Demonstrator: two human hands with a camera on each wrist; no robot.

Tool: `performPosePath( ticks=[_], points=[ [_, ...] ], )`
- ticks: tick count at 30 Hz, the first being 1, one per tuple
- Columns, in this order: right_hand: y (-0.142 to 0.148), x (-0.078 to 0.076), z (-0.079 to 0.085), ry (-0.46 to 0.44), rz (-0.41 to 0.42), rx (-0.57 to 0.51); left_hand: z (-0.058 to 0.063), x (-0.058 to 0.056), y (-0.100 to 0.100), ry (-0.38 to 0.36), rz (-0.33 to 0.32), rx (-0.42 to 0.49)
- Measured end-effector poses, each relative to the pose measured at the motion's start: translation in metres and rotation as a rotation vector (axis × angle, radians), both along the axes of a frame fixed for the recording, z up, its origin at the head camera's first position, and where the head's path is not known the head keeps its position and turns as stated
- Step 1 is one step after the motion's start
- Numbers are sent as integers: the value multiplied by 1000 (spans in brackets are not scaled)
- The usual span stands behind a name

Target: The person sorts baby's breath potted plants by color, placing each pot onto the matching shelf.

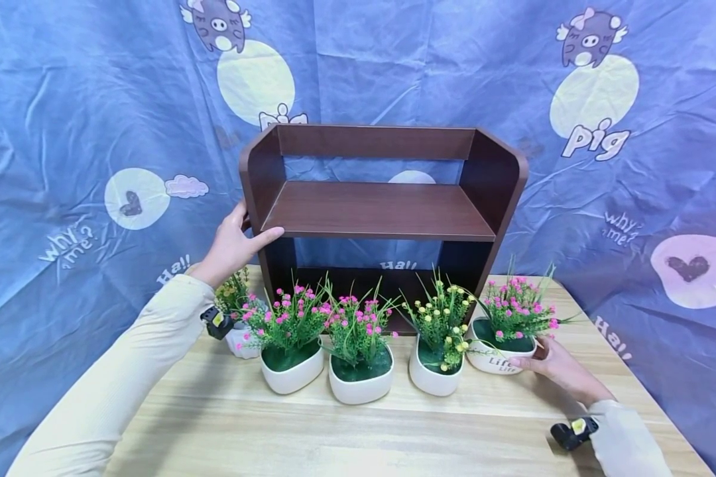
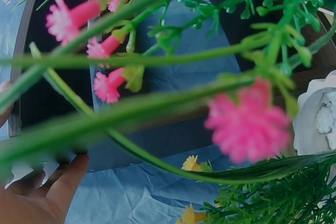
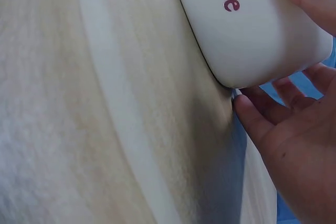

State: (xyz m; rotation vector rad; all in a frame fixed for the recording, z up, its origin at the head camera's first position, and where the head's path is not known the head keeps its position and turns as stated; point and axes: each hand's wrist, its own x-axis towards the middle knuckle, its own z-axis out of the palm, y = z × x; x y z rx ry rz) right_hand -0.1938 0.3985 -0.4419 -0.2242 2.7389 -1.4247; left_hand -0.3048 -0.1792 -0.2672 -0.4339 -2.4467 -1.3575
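A dark brown two-tier shelf (image 1: 388,209) stands upright at the back of the table. My left hand (image 1: 234,235) grips its left side panel, thumb at the front edge and fingers round the outer side. In the left wrist view, that hand (image 2: 47,195) shows partly at the lower left, with pink flowers close to the camera. At the right, my right hand (image 1: 557,368) holds a white pot of pink artificial flowers (image 1: 516,305). The right wrist view shows the thumb on the front of the lettered pot (image 3: 252,35) and fingers beside its lower end.
Two more pink-flowered pots (image 1: 292,377) (image 1: 360,389) and a yellow-flowered pot (image 1: 435,382) stand before the shelf. Another small plant (image 1: 233,291) is partly behind my left forearm. The wooden table (image 1: 310,444) meets a blue printed cloth (image 1: 358,59) behind.
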Motion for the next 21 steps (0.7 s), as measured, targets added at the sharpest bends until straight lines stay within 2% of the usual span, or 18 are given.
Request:
performPosePath(
  ticks=[12, 17, 21],
  points=[
    [2, 7, 1, 3, -74, 29, 1, 0, -1, -5, 2, -10],
    [4, 13, 11, 3, -101, 27, 1, 0, -2, -10, 0, -15],
    [4, 18, 24, 55, -107, 1, 2, 1, -1, -8, -11, -10]
  ],
)
